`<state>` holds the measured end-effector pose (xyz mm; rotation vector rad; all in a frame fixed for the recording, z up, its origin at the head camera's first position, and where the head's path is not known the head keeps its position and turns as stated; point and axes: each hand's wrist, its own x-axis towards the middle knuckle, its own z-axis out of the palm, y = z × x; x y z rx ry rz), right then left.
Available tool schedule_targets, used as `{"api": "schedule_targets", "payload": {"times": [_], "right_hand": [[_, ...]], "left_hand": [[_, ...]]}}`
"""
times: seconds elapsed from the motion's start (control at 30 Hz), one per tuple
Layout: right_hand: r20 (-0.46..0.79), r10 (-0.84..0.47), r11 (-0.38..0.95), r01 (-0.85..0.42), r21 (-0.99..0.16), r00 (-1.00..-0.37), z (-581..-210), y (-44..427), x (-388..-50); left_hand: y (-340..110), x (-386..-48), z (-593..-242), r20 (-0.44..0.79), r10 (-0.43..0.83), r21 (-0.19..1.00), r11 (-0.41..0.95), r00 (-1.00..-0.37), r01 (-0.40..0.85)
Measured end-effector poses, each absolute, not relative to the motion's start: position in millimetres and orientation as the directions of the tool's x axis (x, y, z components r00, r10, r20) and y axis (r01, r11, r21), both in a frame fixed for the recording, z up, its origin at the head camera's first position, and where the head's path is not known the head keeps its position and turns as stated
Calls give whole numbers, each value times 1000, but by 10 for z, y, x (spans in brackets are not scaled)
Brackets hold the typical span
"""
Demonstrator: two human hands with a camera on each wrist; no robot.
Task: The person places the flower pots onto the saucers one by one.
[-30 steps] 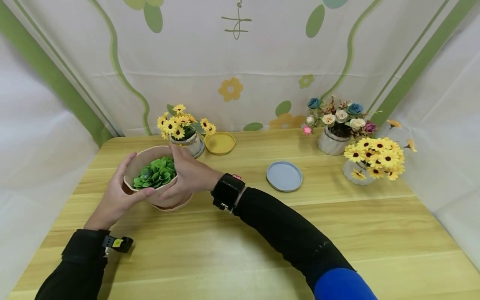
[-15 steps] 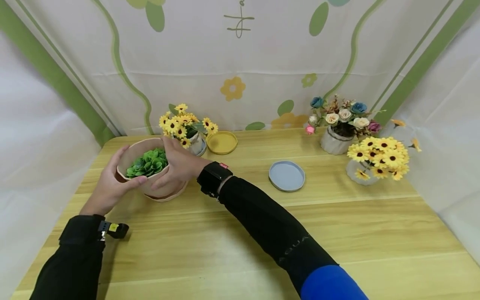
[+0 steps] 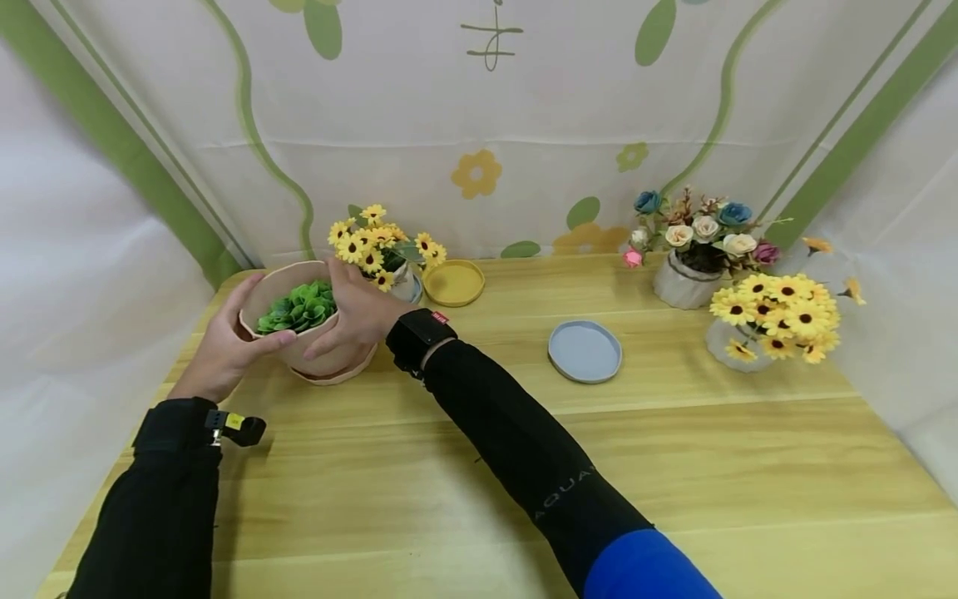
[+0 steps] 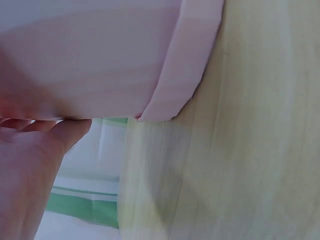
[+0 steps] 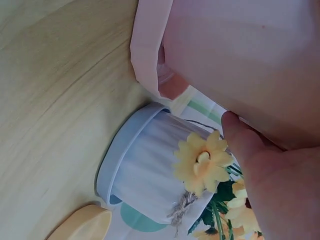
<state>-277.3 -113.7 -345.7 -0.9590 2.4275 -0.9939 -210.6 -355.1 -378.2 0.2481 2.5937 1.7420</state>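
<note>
A pale pink pot [image 4: 95, 65] stands at the far left of a light wooden table [image 3: 419, 482], held between a person's two bare hands. Its wall looks smooth and matte, flaring from a narrower base to a wide mouth with a faceted, many-sided rim. Inside, below the rim, sits a plant [image 3: 299, 308] with rounded, overlapping leaves in bright green, darker toward one side.

The left hand [image 3: 224, 349] grips the pot's left side, thumb laid along the front near the rim, fingers against the wall. The right hand [image 3: 359, 308] grips the opposite side, its thumb also at the front.

The pot's base is within the raised, angular edge of a matching pink saucer [image 4: 185, 65]; on the right a small gap shows between base and edge. Whether the base touches the saucer's floor is hidden.

Just behind, a white pot [image 5: 150, 165] of yellow daisies [image 3: 370, 245] sits in a grey-blue saucer [image 5: 117, 160].
</note>
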Motion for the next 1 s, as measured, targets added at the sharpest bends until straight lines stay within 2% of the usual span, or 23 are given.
{"api": "schedule_targets", "payload": {"times": [0.33,0.6,0.87,1.0], "right_hand": [[-31,-690,491,-437,-754,-723,-3471,-1143,-2758],[-66,-673,513,-401,-759,-737,-3459,-1145,-2679],[-21,-725,459,-461,-760,-689,-3387,-997,-2607],[1,-739,455,-500,-736,-674,-3340,-880,-2532]], "left_hand": [[-3546,-2103,-3763,107,155,921,356,-982,157],[-3544,-2053,-3759,107,192,948,276,-975,159],[-3523,-1911,-3669,159,174,975,125,-972,182],[-3512,-1803,-3591,187,147,974,103,-971,203]]}}
